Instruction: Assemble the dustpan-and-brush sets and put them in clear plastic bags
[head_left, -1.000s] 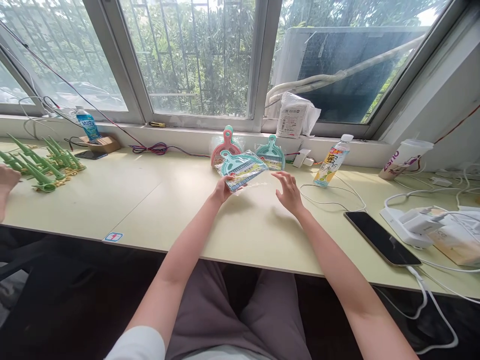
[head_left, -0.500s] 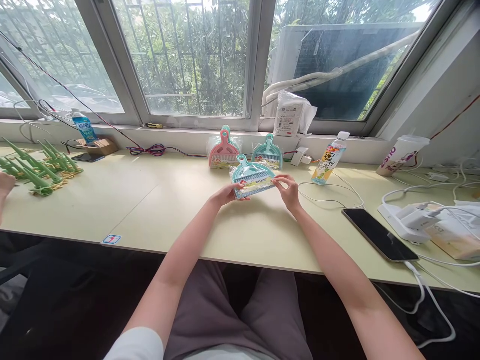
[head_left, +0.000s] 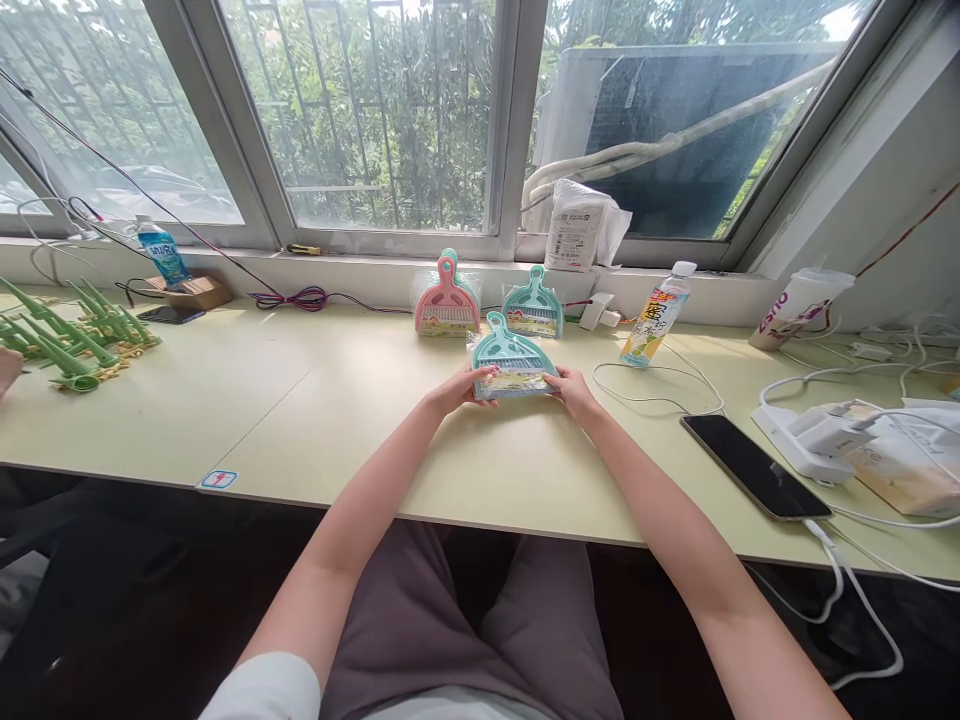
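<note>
Between my two hands is a teal dustpan and brush set in clear plastic wrap, its handle pointing up and away from me. My left hand grips its lower left corner, thumb on the front. At the lower right corner, my right hand pinches the edge with the fingers partly behind. Just beyond stands a wrapped pink dustpan set, leaning toward the sill. Another wrapped teal dustpan set stands to its right, partly hidden by the held one.
A drink bottle, a phone, a power strip with cables and a cup are on the right. At left are green spiky plastic parts, with another person's hand beside them. Bundled wire lies near the sill.
The held dustpan set has turned from a tilt to nearly level, its handle swinging right and more upright. My right hand has shifted from the front edge to the lower right corner.
</note>
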